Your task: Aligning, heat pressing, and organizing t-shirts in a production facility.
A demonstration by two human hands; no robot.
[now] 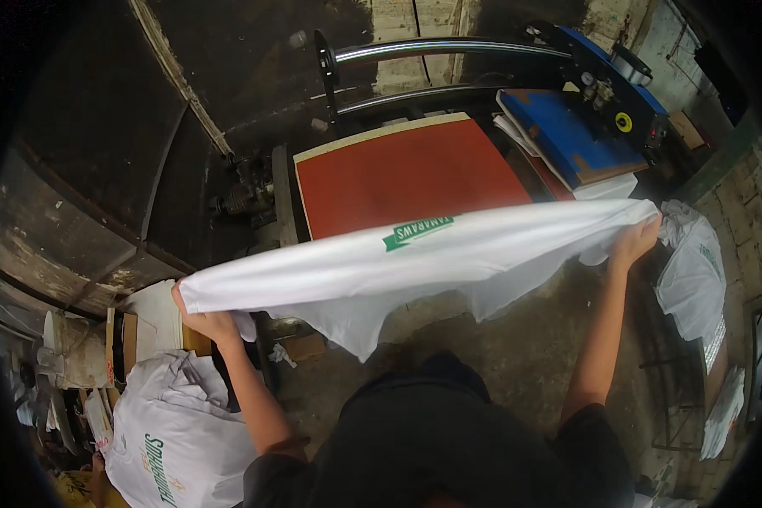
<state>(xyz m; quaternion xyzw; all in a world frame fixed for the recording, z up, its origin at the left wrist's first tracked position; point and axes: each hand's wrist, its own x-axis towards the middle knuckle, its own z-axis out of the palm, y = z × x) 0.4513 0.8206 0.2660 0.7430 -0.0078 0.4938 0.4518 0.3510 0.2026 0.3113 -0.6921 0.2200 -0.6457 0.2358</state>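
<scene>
A white shirt [347, 275] with a green printed emblem is stretched wide in front of me, its lower edge hanging in loose points. My left hand [210, 323] grips one end of it, and my right hand [635, 243] has the other end, slightly higher and farther off. Both hands are closed on the cloth, with some of the fingers hidden by it. Just beyond the shirt lies the red pad [406, 173] of a press machine, its near edge covered from view by the fabric.
The machine's blue plate [567, 131] stands right of the pad, below metal rails [449, 49]. White printed shirts are piled at lower left [178, 432], and another white shirt [694, 271] hangs at right. Someone else's hand [99, 464] shows at the lower left edge.
</scene>
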